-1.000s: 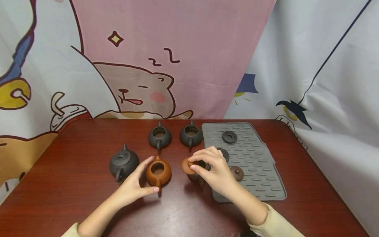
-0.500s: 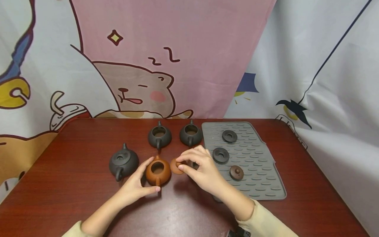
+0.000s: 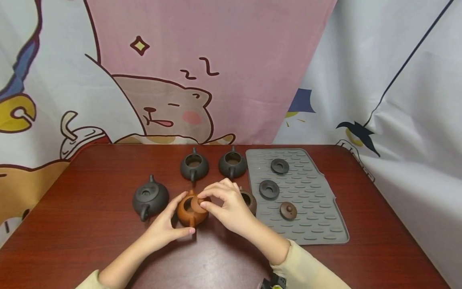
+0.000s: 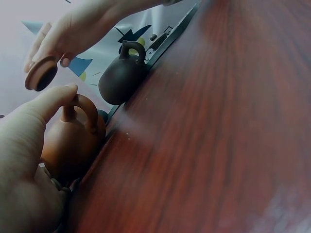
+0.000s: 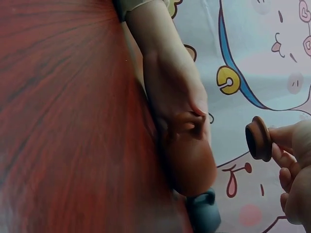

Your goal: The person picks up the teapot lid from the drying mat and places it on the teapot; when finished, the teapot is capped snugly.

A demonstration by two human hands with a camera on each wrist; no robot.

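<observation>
Now the lid, pinched by the right hand, has been brought, unseated, over the pot gripped by the left hand.

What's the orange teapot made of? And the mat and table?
Orange teapot: probably clay; smooth, softly shiny, earthy color.
Mat: maybe rubber or silicone; dull gray with raised ridges.
Table: wood or a wood-look top; glossy, with reddish streaky grain and a bright reflection.
</observation>
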